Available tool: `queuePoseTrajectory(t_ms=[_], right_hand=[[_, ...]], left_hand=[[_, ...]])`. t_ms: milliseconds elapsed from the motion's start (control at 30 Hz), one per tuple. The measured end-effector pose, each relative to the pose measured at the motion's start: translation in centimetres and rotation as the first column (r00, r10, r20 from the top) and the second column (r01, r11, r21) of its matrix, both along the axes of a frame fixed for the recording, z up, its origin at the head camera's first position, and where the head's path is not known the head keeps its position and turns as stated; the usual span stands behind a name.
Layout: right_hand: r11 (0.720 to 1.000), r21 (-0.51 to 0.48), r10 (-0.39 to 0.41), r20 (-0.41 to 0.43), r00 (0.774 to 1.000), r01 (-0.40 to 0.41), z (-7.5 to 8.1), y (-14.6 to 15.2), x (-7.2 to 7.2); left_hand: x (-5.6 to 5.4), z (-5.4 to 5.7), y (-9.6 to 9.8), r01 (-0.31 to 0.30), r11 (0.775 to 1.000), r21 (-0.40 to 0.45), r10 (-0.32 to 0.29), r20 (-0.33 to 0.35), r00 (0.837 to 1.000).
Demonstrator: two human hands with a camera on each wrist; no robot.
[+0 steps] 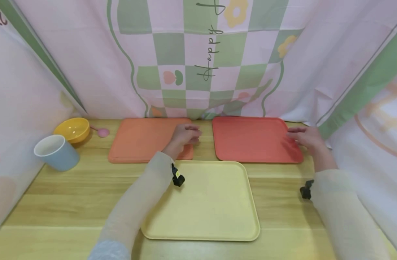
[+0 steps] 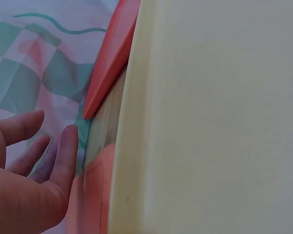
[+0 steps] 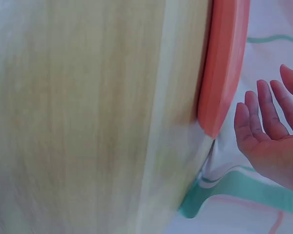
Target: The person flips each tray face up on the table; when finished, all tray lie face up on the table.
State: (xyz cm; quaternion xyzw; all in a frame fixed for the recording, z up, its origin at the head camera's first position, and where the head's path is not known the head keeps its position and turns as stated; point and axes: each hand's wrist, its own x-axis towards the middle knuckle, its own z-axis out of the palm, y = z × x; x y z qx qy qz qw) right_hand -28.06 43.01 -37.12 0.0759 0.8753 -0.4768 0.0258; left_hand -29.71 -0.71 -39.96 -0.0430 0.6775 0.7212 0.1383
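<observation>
In the head view my left hand (image 1: pixel 184 135) is over the right edge of the orange tray (image 1: pixel 140 139), its fingers pointing toward the red tray (image 1: pixel 250 139). The left wrist view shows that hand's fingers loosely bent and apart, with nothing held. My right hand (image 1: pixel 306 138) is by the red tray's right edge; whether a fingertip touches it, I cannot tell. Its fingers are relaxed and hold nothing in the right wrist view. A pale yellow tray (image 1: pixel 211 202) lies nearer me, partly beneath my left forearm.
At the left of the wooden table (image 1: pixel 72 202) are a blue cup (image 1: pixel 60 155), a yellow bowl (image 1: pixel 73 130) and a small pink spoon (image 1: pixel 103 133). A checked curtain (image 1: pixel 198 50) hangs behind the trays, with white cloth on both sides.
</observation>
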Motion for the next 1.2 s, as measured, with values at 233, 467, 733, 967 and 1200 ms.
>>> queuePoseTrajectory(t_ms=[233, 467, 733, 967, 1200], right_hand=[[0.979, 0.202, 0.036, 0.025, 0.999, -0.041, 0.5, -2.5, 0.0], [0.986, 0.114, 0.115, 0.067, 0.991, -0.122, 1.0, -4.9, -0.2], [0.983, 0.096, 0.154, 0.056, 0.986, -0.159, 0.3, -7.3, -1.0], [0.983, 0.005, 0.184, 0.037, 0.982, -0.184, -0.1, -9.5, -0.8], [0.978, -0.035, 0.207, 0.037, 0.978, -0.206, -0.1, -11.7, -0.8]], left_hand=[[0.1, 0.3, -1.5, -0.047, 0.999, 0.019, 0.047, 0.005, 0.999], [0.3, 0.6, -3.1, -0.096, 0.995, 0.042, 0.095, 0.011, 0.995], [0.5, 0.5, -5.0, -0.103, 0.994, 0.043, 0.103, 0.003, 0.995], [0.9, 0.5, -6.1, -0.096, 0.994, 0.058, 0.096, 0.004, 0.995], [1.2, 0.1, -7.8, -0.097, 0.994, 0.055, 0.097, 0.004, 0.995]])
